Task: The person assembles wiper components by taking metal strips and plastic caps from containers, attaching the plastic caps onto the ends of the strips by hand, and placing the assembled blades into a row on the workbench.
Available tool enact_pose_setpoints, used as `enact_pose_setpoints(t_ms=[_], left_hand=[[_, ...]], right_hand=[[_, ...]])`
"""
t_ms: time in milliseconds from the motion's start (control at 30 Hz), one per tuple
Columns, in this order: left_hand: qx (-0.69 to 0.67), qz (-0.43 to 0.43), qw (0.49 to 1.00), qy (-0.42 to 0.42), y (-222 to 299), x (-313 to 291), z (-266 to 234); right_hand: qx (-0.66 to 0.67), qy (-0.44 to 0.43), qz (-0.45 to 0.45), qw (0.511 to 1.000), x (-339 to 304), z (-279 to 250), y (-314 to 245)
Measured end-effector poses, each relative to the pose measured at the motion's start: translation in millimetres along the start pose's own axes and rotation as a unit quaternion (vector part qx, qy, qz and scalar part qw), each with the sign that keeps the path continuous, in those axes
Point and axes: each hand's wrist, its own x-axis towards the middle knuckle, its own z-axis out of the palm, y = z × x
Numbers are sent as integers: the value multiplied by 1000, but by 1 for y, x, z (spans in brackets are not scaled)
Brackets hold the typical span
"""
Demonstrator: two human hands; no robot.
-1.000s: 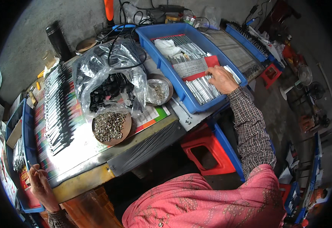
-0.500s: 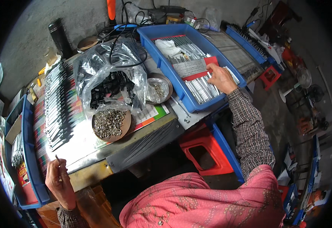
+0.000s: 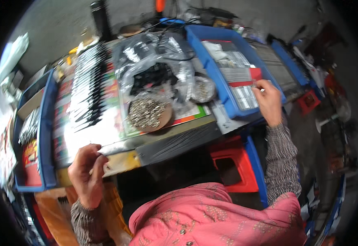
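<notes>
Two hands work apart: my left hand (image 3: 88, 174) pinches something too small to tell at the table (image 3: 158, 141) edge, while farther off my right hand (image 3: 268, 101) closes its grip on silvery strips (image 3: 244, 96) stacked in the blue tray (image 3: 211, 61).

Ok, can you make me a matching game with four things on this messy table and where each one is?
Things:
1. Left hand
2. Right hand
3. Round dish of small metal parts
4. Red stool

Places:
A. Under the table's right end
B. In front of the clear plastic bag, mid-table
C. At the table's near left edge
D. Reaching into the blue tray on the right

Pairs: 1-C, 2-D, 3-B, 4-A
</notes>
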Motion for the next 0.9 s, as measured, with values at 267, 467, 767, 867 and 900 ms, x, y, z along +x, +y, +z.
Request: enact_pose_setpoints(t_ms=[267, 467, 767, 867, 900], left_hand=[[-109, 3, 993, -54, 9, -13, 40], [-221, -52, 969, -97, 0, -27, 53], [-279, -101, 947, -121, -11, -40, 59], [-317, -110, 934, -126, -11, -41, 61], [-318, -111, 933, -125, -12, -42, 62]], right_hand=[[182, -110, -27, 977, -48, -1, -113], [410, -272, 37, 870, -82, 31, -151], [565, -366, 77, 736, -105, 60, -186], [550, -354, 41, 755, -109, 63, -189], [549, -346, 43, 760, -111, 65, -190]])
